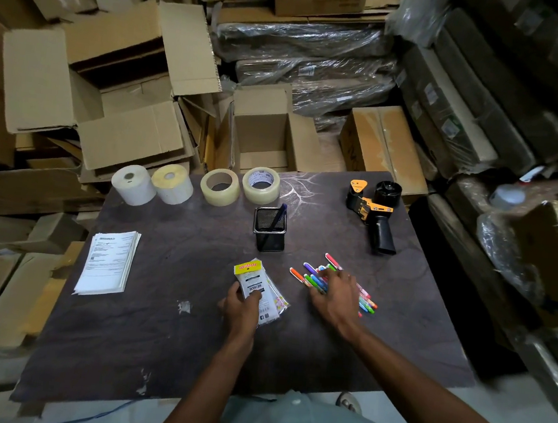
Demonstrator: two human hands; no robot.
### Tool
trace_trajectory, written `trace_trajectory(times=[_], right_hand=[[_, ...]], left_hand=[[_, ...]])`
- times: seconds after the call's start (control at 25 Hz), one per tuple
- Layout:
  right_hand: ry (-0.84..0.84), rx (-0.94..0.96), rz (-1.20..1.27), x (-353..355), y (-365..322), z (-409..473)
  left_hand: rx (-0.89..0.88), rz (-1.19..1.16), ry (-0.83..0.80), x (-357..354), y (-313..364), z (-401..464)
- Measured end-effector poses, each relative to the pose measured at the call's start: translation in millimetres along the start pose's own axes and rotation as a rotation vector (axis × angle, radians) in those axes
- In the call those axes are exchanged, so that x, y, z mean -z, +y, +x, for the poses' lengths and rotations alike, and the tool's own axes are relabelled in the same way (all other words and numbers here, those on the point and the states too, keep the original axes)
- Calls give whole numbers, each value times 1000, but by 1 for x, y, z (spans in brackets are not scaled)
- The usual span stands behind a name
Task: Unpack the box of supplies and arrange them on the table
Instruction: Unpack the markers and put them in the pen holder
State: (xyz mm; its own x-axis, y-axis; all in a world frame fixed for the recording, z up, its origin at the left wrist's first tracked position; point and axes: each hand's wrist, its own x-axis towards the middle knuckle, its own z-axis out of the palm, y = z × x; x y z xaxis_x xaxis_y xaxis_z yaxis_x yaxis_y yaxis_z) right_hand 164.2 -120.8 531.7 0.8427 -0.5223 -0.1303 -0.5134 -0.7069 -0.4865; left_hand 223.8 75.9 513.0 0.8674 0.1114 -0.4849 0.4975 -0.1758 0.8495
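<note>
The loose coloured pens (332, 284) lie fanned near the table's (161, 336) right side, under the right hand (332, 296), whose spread, nearly straight fingers press on them. The left hand (242, 305) pinches the empty pen packet (256, 286) just beside them. Round barrels could roll from under those flat fingers toward the edge, well short of the mesh pen holder (270, 229) behind.

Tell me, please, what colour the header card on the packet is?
Yellow with red lettering, on the packet the left hand holds; head view.
</note>
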Motion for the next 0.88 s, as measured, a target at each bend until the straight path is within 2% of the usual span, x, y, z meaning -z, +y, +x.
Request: trace_trajectory(times=[0.12,0.24,0.32,0.4,0.48,0.6,0.76,0.88], right_hand=[[44,-15,-71,11,23,5],[-86,-31,-126,20,38,17],[-195,-48,-155,21,42,21],[-211,-20,-187,18,45,23],[-197,-14,-190,16,46,23],[-213,1,-156,15,45,22],[-260,30,-170,11,44,23],[-277,48,-188,7,43,23]], left_hand=[[-148,29,14,-7,10,-20],[-282,68,-122,-17,22,-38],[-253,72,-310,-29,24,-46],[-148,100,-497,-42,21,-54],[-9,151,-601,-53,16,-64],[65,213,-592,-63,15,-68],[138,116,-494,-76,20,-64],[126,94,-514,-85,23,-61]])
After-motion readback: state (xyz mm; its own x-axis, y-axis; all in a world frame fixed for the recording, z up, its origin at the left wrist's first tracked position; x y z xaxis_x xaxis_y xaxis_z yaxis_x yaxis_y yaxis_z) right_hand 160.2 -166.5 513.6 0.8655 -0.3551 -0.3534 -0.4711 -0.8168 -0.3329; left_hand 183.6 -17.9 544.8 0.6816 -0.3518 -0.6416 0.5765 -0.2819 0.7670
